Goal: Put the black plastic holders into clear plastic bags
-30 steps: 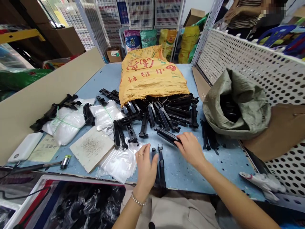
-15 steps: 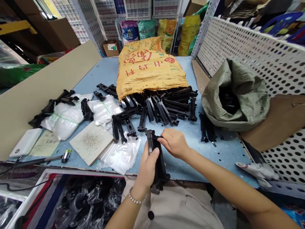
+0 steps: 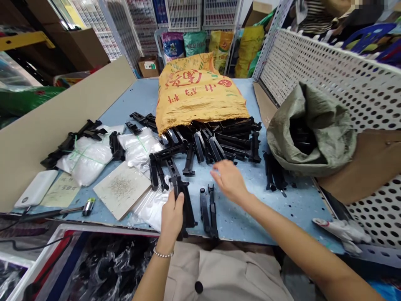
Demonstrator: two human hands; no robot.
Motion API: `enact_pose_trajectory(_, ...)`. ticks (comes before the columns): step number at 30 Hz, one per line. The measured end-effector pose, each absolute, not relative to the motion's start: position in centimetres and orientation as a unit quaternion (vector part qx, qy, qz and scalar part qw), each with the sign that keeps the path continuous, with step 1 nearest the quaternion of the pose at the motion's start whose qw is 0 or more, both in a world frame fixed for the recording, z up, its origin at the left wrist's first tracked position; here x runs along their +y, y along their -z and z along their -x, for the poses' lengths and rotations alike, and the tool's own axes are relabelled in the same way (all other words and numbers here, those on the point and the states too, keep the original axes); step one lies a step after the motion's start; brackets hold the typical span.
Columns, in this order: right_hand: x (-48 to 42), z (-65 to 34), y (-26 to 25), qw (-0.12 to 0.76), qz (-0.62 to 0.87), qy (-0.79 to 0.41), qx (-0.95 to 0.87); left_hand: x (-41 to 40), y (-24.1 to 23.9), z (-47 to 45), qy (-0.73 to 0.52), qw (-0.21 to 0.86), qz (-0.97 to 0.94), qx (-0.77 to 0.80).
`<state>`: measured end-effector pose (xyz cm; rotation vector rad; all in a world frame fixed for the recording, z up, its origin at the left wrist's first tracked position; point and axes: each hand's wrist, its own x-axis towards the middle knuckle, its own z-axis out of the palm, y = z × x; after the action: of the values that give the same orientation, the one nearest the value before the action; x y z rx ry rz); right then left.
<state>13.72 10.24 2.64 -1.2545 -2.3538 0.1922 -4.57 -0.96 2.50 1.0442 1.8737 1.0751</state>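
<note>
My left hand (image 3: 172, 215) is closed round a long black plastic part (image 3: 185, 205), held over the clear plastic bags (image 3: 149, 209) at the front edge of the blue table (image 3: 238, 217). Beside it, two more black parts (image 3: 209, 208) lie side by side on the table. My right hand (image 3: 229, 180) hovers above the table with fingers spread and nothing in them, reaching toward the pile of black parts (image 3: 216, 144) spilling from the yellow woven sack (image 3: 196, 94).
A grey-green sack (image 3: 313, 133) with black parts stands at the right against a perforated white panel (image 3: 338, 83). White bundled bags (image 3: 86, 159), a beige board (image 3: 120, 190), a power bank (image 3: 36, 188) and a lighter (image 3: 88, 205) lie at the left. Another person stands beyond the panel.
My left hand carried the joined black part leftward over the plastic bags. My right hand let go of it and moved forward toward the pile, fingers spread.
</note>
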Motion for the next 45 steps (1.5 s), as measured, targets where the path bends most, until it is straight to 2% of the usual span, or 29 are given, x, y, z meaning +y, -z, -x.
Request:
enact_pose_trajectory(2, 14.0, -13.7, -2.1, 0.218, 0.543, -0.028, -0.811, -1.0, -0.8, 4.1, -0.373, 0.341, -0.444, 0.74)
enact_pose_trajectory(4, 16.5, -13.7, -1.7, 0.198, 0.585, -0.037, -0.786, -1.1, 0.5, 3.1, -0.374, 0.29, -0.487, 0.734)
enact_pose_trajectory(6, 17.0, -14.0, -1.6, 0.218, 0.597, -0.1, -0.766, -1.1, 0.9, 2.1, -0.396, 0.243, -0.508, 0.725)
enact_pose_trajectory(8, 15.6, -14.3, -2.1, 0.288, 0.571, -0.221, -0.736, -1.1, 0.3, 1.5, -0.43, 0.249, -0.504, 0.707)
enact_pose_trajectory(10, 12.7, -14.5, -2.9, 0.342, 0.493, -0.406, -0.689, -0.8, -1.2, 1.1, -0.493, 0.325, -0.474, 0.653)
enact_pose_trajectory(11, 10.9, -14.6, -3.4, 0.339, 0.442, -0.509, -0.656, -0.5, -2.2, 0.9, -0.532, 0.387, -0.446, 0.607)
enact_pose_trajectory(13, 7.3, -14.4, -4.2, 0.272, 0.349, -0.677, -0.588, 0.1, -4.1, 0.6, -0.582, 0.53, -0.376, 0.488)
enact_pose_trajectory(15, 4.6, -14.3, -4.9, 0.203, 0.319, -0.732, -0.566, 0.5, -5.6, 0.3, -0.585, 0.629, -0.321, 0.399)
enact_pose_trajectory(17, 3.4, -14.5, -5.4, 0.204, 0.358, -0.671, -0.616, 0.4, -6.6, 0.1, -0.571, 0.639, -0.314, 0.409)
enact_pose_trajectory(21, 4.2, -15.5, -6.4, 0.302, 0.417, -0.369, -0.774, -0.7, -7.6, -0.1, -0.544, 0.527, -0.362, 0.544)
enact_pose_trajectory(24, 5.8, -15.2, -6.5, 0.325, 0.374, -0.182, -0.849, -1.3, -8.2, -0.6, -0.512, 0.554, -0.366, 0.545)
enact_pose_trajectory(26, 6.6, -14.5, -6.0, 0.324, 0.353, -0.116, -0.87, -1.4, -8.2, -0.9, -0.497, 0.566, -0.366, 0.546)
enact_pose_trajectory(28, 7.2, -13.7, -5.2, 0.316, 0.362, -0.136, -0.867, -1.3, -7.8, -1.0, -0.493, 0.552, -0.368, 0.562)
enact_pose_trajectory(32, 7.2, -13.9, -4.6, 0.292, 0.392, -0.26, -0.833, -1.0, -6.7, -0.1, -0.511, 0.546, -0.323, 0.58)
enact_pose_trajectory(36, 5.6, -15.3, -5.7, 0.297, 0.296, -0.193, -0.887, -0.6, -6.5, 1.0, -0.527, 0.563, -0.271, 0.577)
enact_pose_trajectory(40, 2.6, -15.4, -5.7, 0.222, 0.18, -0.105, -0.952, 0.1, -6.5, 1.2, -0.535, 0.583, -0.224, 0.57)
enact_pose_trajectory(43, 1.1, -14.8, -4.3, 0.236, 0.138, -0.048, -0.961, 0.1, -6.5, 1.0, -0.536, 0.614, -0.184, 0.55)
enact_pose_trajectory(45, 1.4, -14.6, -3.6, 0.237, 0.102, -0.057, -0.964, -0.1, -6.4, 1.4, -0.53, 0.628, -0.173, 0.543)
